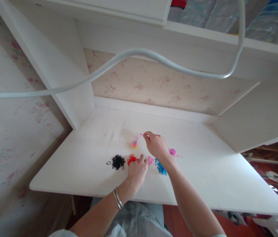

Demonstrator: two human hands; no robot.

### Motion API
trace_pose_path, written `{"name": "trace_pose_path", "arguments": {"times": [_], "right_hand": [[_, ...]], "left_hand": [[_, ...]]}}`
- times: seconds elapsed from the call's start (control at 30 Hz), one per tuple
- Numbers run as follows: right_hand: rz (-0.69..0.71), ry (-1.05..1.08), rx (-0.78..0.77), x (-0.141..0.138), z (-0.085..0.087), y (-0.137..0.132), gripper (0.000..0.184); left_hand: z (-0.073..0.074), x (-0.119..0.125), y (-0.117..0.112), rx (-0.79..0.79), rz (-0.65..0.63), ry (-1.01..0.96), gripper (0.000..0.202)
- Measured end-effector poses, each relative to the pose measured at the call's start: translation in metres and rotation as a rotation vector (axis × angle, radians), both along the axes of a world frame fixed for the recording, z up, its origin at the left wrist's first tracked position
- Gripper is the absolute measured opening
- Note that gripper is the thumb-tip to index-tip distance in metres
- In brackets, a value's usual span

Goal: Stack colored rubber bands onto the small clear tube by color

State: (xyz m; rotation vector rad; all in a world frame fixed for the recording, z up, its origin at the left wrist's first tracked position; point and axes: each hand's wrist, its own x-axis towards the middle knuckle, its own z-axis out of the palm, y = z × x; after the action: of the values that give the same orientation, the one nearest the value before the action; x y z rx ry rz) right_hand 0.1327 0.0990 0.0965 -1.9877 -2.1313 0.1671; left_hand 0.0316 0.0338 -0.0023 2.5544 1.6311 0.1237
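My right hand (pixel 156 144) is closed in a pinch on a thin pink rubber band (pixel 141 134), held above the table just right of a small clear container (pixel 136 141) with pink and yellow bits at its lower end. Lower down, my left hand (pixel 137 171) has its fingers pinched together at the edge of a pile of red rubber bands (pixel 131 159); a red band seems to reach its fingertips. A pile of black rubber bands (pixel 118 162) lies to the left. Between my hands is a small pink pile (pixel 150 160), and blue rubber bands (pixel 161 167) lie partly under my right wrist.
A round pink piece (pixel 172 151) with a thin pink strand beside it lies right of my right hand. The white table (pixel 210 177) has side panels and a back wall. A white cable (pixel 139 52) crosses the view above; a shelf holds plastic bottles (pixel 269 19).
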Motion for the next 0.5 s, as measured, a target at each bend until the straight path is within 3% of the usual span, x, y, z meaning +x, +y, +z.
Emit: {"name": "trace_pose_path", "arguments": {"times": [0.5], "right_hand": [[0.047, -0.033, -0.095, -0.019, -0.003, 0.020, 0.036]], "left_hand": [[0.014, -0.033, -0.022, -0.008, 0.124, -0.243, 0.026]]}}
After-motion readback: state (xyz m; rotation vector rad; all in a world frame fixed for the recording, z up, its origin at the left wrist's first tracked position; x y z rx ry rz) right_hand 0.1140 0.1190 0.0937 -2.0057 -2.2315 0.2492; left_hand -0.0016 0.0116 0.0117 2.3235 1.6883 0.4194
